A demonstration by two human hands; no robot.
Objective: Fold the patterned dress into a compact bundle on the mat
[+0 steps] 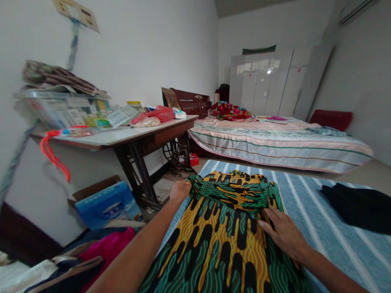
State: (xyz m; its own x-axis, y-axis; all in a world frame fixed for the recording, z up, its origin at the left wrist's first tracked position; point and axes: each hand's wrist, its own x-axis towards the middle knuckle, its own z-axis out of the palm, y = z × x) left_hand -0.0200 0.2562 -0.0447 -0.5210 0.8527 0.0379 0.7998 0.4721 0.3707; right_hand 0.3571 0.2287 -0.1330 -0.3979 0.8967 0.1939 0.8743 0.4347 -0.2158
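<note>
A patterned garment point(226, 240), in green, mustard and black with drip shapes and wavy lines, lies spread before me on a blue striped bed surface. Its upper band is folded or gathered across the far end. My left hand point(181, 190) is closed on the cloth at the far left corner of that band. On the right side, my right hand point(284, 231) rests on the garment just below the band, its fingers stretched out and the thumb apart. The tips of the left fingers are partly hidden by the cloth.
Black folded cloth point(359, 205) lies to the right. At left stand a sewing-machine table point(106, 136) loaded with a clear plastic box point(65, 110), a blue carton point(108, 205) and piled clothes point(106, 248). Beyond are another bed point(275, 142) and a wardrobe point(262, 85).
</note>
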